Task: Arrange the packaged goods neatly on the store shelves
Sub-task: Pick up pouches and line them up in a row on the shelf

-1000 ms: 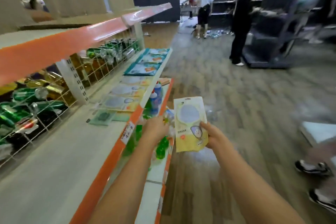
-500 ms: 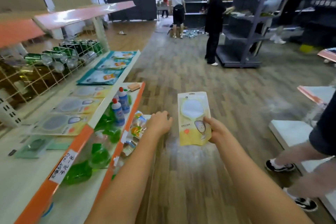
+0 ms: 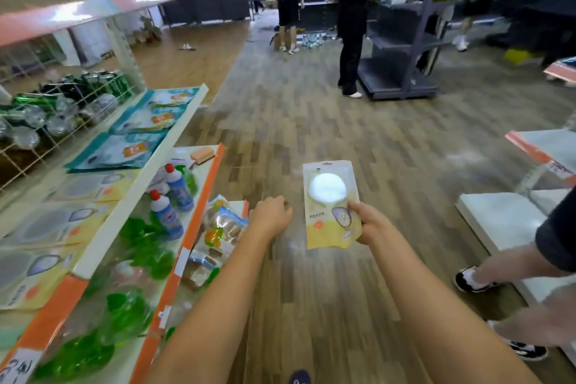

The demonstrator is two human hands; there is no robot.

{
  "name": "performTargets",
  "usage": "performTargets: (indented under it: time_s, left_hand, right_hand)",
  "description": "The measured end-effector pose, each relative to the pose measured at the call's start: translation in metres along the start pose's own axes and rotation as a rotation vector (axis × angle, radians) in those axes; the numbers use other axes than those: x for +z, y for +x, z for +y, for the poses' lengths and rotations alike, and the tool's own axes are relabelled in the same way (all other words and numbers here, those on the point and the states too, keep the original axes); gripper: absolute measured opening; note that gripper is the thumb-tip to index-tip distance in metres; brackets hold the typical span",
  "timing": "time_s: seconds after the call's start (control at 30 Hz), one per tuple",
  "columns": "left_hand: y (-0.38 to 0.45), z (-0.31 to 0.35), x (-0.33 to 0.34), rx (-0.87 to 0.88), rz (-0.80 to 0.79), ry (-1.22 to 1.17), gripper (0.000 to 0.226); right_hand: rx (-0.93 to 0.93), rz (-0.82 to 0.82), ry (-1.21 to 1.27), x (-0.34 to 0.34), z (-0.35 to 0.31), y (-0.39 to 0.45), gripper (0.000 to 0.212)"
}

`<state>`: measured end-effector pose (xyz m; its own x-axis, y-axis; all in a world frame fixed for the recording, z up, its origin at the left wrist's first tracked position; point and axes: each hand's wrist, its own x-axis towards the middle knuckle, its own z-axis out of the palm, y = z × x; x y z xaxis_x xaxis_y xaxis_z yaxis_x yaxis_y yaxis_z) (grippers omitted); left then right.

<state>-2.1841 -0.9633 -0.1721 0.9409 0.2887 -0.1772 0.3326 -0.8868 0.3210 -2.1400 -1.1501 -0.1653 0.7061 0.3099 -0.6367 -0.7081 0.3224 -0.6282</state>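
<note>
In the aisle, beside the shelves on the left — label lines follow.

Right hand (image 3: 369,224): grips a yellow packet (image 3: 331,204) by its lower right edge, thumb on the front, fingers curled round the back; the packet is held upright over the wooden floor (image 3: 343,134), clear of every shelf.

Yellow packet: flat pouch with a round white pad showing through a window near the top and a small printed figure lower right.

Left hand (image 3: 269,217): back of the hand faces the camera, fingers curled under and holding nothing that shows; it hangs just left of the packet, not touching it, near the front corner of the lowest shelf.

Middle shelf (image 3: 162,159): yellow packets (image 3: 62,221) of the same kind lie flat in a row toward the near end, teal packets (image 3: 140,131) lie flat beyond them.

Lower shelf (image 3: 199,206): two white bottles with red caps (image 3: 173,199) stand upright; green pouches (image 3: 131,290) are heaped nearer — blurred, so perhaps refill bags.

Lowest shelf: clear snack bags (image 3: 218,234) lie in a loose pile.

Wire rack (image 3: 56,109): green cans lie on their sides behind the grid.

Background: other people stand at dark shelving across the room.
</note>
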Motion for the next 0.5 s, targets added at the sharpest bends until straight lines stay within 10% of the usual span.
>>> performTargets:
  time_s: [0.5]
  left_hand:
    - [0.192,0.026,-0.043,0.066,0.054,0.038,0.038]
  right_hand:
    - [-0.08,-0.068,0.1,0.049,-0.12,0.133,0.037]
